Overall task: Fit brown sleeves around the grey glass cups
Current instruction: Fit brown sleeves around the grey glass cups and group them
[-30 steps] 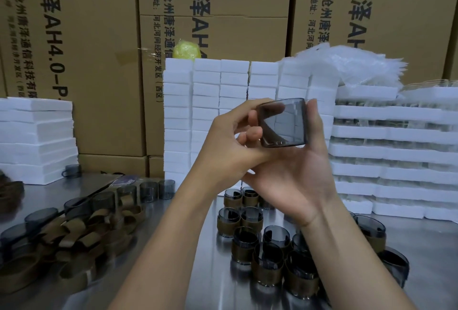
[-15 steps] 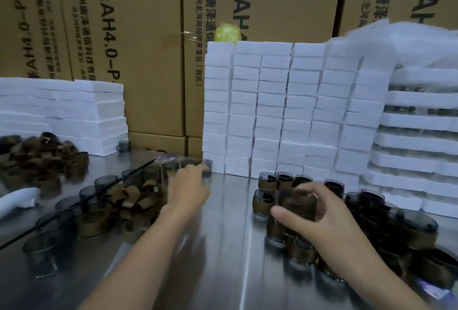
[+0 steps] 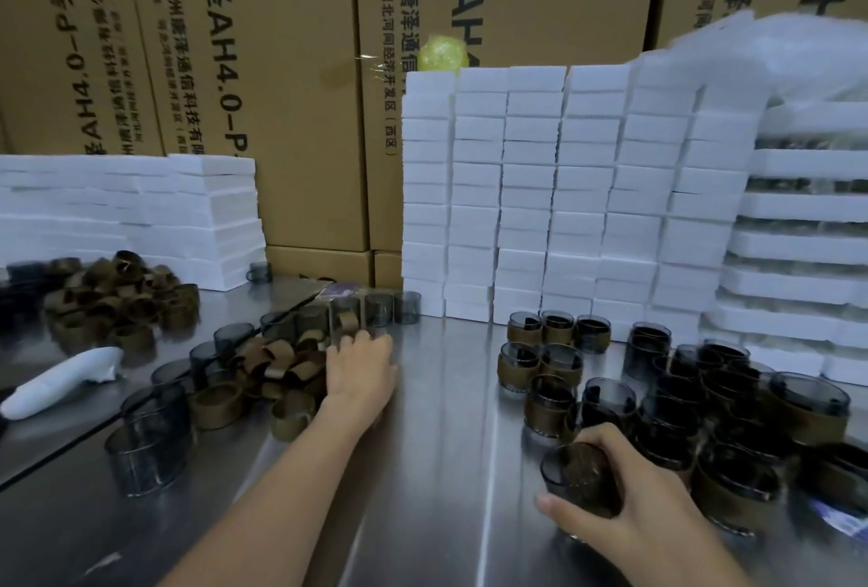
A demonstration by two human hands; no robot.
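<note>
Sleeved cups point(image 3: 540, 363) stand massed; my right hand point(image 3: 643, 511) clasps one sleeved cup point(image 3: 575, 478); left hand point(image 3: 360, 373), grip unclear, among loose sleeves point(image 3: 277, 366), bare cups point(image 3: 150, 455).

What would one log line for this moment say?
left hand: at loose sleeves | right hand: gripping cup beside sleeved cups

Steel table point(image 3: 437, 398). Left: heap of loose sleeves point(image 3: 277, 366), bare cups point(image 3: 150, 450) around it, white tool point(image 3: 56, 380) beside. Right: cluster of sleeved cups point(image 3: 554, 403). Far: stacked foam blocks point(image 3: 530, 192).
</note>
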